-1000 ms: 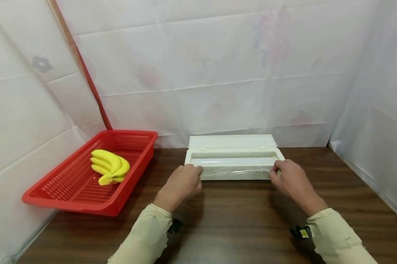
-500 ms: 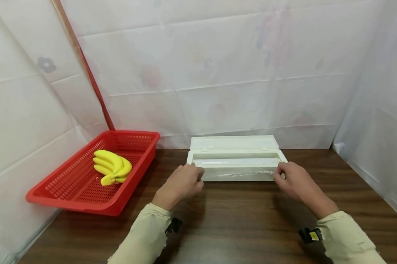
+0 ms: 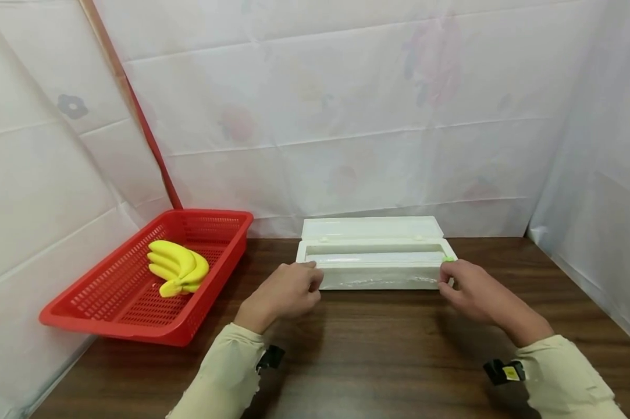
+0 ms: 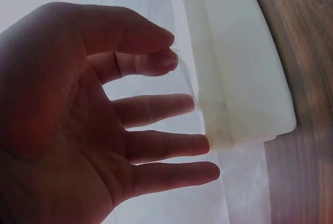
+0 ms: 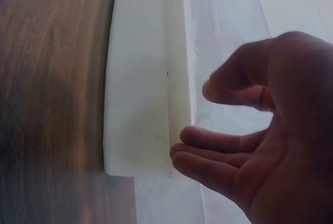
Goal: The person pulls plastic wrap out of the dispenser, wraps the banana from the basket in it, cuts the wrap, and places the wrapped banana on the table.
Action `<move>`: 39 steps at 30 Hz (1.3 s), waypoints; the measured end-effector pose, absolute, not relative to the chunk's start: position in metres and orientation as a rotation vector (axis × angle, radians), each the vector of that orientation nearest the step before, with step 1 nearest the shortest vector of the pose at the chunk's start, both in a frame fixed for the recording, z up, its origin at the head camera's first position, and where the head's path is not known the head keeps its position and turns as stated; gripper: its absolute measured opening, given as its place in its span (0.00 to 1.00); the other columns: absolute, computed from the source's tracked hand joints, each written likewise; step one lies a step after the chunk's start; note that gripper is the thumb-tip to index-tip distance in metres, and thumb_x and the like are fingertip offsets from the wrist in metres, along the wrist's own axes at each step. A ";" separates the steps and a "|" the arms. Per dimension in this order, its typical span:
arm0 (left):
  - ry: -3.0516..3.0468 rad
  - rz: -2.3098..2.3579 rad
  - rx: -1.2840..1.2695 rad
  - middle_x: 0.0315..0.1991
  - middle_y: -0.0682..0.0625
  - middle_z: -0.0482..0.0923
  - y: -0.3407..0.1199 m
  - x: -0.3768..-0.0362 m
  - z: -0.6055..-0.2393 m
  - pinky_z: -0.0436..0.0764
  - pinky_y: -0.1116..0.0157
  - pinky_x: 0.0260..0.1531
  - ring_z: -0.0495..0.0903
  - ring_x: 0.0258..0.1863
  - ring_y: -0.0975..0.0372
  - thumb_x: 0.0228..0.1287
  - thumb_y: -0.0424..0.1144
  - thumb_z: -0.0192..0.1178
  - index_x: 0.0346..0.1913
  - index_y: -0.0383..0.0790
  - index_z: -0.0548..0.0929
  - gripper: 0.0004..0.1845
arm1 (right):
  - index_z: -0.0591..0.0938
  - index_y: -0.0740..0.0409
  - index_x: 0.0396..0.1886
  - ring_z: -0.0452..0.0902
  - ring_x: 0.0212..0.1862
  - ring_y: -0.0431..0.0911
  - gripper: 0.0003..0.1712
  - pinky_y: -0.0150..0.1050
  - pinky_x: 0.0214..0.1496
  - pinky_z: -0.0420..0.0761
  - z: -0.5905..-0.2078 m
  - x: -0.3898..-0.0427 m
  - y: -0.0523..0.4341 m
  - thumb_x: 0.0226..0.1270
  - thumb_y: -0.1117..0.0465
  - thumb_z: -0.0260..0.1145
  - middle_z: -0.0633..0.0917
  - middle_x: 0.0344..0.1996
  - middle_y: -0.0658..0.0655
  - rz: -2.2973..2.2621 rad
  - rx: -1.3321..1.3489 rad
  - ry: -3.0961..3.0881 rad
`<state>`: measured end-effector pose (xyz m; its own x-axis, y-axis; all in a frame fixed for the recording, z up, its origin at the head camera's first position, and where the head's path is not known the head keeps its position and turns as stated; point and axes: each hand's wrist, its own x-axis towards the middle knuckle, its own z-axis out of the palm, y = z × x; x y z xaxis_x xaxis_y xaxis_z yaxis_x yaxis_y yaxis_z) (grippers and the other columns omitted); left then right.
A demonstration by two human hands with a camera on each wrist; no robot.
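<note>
Left grip (image 3: 288, 289) and right grip (image 3: 470, 289) pinching clear, creased film (image 3: 367, 283), long white box (image 3: 383, 272), lid (image 3: 372, 228) raised, pale roll (image 3: 377, 257) inside

A Matching Pinch, Left and Right

A person's left arm (image 3: 217, 369) and right arm (image 3: 563, 369), in cream cloth sleeves (image 3: 576, 387), reached forward, spread apart. The bare left hand (image 3: 285, 294) brought thumb (image 4: 122, 32) to forefinger (image 4: 160, 63), three other fingers (image 4: 161, 108) outstretched; the bare right hand (image 3: 477, 294) held a similar pinch.
</note>
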<state>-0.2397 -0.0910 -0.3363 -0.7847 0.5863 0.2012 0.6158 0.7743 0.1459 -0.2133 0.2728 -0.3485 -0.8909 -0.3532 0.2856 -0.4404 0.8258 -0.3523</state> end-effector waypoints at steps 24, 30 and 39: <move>-2.922 -0.517 -1.070 0.53 0.49 0.83 -0.097 -0.238 -0.329 0.75 0.63 0.31 0.80 0.56 0.52 0.60 0.35 0.55 0.24 0.54 0.74 0.10 | 0.74 0.43 0.25 0.68 0.34 0.41 0.16 0.37 0.34 0.68 -0.353 -0.217 0.287 0.64 0.68 0.67 0.70 0.27 0.43 0.665 0.838 -2.767; -2.939 -0.465 -1.013 0.37 0.51 0.82 -0.091 -0.235 -0.328 0.76 0.63 0.30 0.82 0.40 0.58 0.65 0.38 0.61 0.24 0.50 0.76 0.11 | 0.78 0.45 0.26 0.71 0.34 0.41 0.12 0.38 0.34 0.73 -0.352 -0.218 0.286 0.69 0.62 0.66 0.74 0.29 0.44 0.684 0.716 -2.850; -3.004 -0.481 -0.864 0.23 0.61 0.76 -0.101 -0.237 -0.319 0.77 0.62 0.28 0.75 0.26 0.63 0.67 0.46 0.63 0.30 0.52 0.82 0.07 | 0.79 0.51 0.27 0.67 0.28 0.44 0.20 0.39 0.30 0.67 -0.360 -0.222 0.282 0.78 0.47 0.57 0.70 0.21 0.48 0.779 0.458 -2.889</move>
